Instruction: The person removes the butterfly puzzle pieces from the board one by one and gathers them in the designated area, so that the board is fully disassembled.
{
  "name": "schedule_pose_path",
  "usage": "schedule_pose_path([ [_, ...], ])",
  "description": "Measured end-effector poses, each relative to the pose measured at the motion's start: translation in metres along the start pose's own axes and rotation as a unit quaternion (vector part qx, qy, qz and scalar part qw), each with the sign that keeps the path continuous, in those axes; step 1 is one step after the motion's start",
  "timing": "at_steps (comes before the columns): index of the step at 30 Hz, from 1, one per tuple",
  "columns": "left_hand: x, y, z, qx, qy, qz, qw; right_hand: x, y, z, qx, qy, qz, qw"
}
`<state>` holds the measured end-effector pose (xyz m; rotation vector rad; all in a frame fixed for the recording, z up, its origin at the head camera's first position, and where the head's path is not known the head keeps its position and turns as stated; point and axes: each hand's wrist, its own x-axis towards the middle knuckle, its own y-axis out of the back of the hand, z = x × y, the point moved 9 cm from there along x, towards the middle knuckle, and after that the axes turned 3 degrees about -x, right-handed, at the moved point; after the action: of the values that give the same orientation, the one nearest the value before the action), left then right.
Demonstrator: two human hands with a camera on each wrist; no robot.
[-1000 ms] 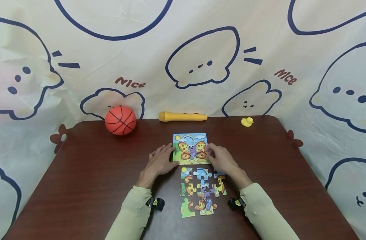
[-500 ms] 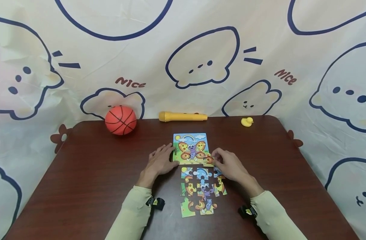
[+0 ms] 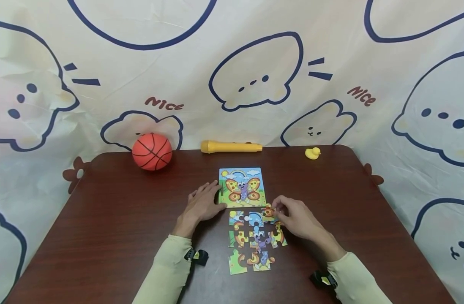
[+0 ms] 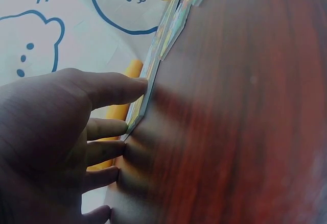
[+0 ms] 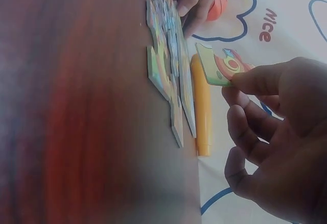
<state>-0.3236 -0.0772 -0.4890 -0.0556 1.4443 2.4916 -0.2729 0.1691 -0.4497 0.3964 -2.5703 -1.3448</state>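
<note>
table (image 3: 114,219): dark wood, holds everything below
picture board (image 3: 241,187): butterfly print, flat at centre
loose pieces (image 3: 255,245): spread just in front of board
left hand (image 3: 202,205): fingers straight, tips against board's left edge (wrist view confirms contact)
right hand (image 3: 298,218): pinching puzzle piece (image 3: 268,212), lifted clear of table at board's near right corner

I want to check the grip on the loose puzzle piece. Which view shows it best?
The right wrist view: the puzzle piece is lifted off the table, pinched at its edge by the right hand. The head view shows the piece small and half covered by fingers. The left wrist view does not show it.
</note>
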Motion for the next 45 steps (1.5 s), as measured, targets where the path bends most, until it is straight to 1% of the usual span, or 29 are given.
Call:
schedule_pose_path([
  [4, 0.000, 0.000, 0.000, 0.000, 0.000, 0.000, 1.0000, -0.007, -0.002, 0.001, -0.001, -0.004, -0.017, 1.000],
  [8, 0.001, 0.000, 0.000, 0.001, -0.001, 0.002, 1.0000, -0.014, -0.004, 0.000, 0.003, 0.006, -0.036, 0.999],
  [14, 0.001, 0.000, -0.001, 0.003, 0.003, 0.000, 1.0000, -0.024, -0.007, 0.002, 0.007, 0.018, -0.079, 0.997],
  [18, 0.001, 0.000, -0.001, 0.002, 0.005, 0.000, 1.0000, -0.033, -0.010, 0.003, 0.013, 0.027, -0.115, 0.993],
  [21, 0.002, 0.000, -0.001, 0.003, 0.005, -0.001, 1.0000, -0.039, -0.013, 0.004, 0.015, 0.037, -0.135, 0.990],
  [24, 0.002, -0.001, -0.001, 0.003, 0.004, -0.003, 1.0000, -0.044, -0.016, 0.006, 0.013, 0.043, -0.142, 0.989],
  [29, 0.002, -0.001, 0.000, 0.002, 0.000, -0.003, 1.0000, -0.052, -0.020, 0.011, 0.011, 0.029, -0.156, 0.987],
  [32, 0.002, 0.000, -0.001, 0.002, -0.001, -0.002, 1.0000, -0.056, -0.020, 0.012, 0.013, 0.028, -0.162, 0.986],
  [42, 0.003, 0.000, -0.001, 0.000, -0.002, -0.003, 1.0000, -0.066, -0.024, 0.010, 0.029, 0.048, -0.187, 0.981],
  [45, 0.003, -0.001, -0.001, 0.000, -0.004, -0.003, 1.0000, -0.067, -0.025, 0.009, 0.025, 0.050, -0.191, 0.980],
])
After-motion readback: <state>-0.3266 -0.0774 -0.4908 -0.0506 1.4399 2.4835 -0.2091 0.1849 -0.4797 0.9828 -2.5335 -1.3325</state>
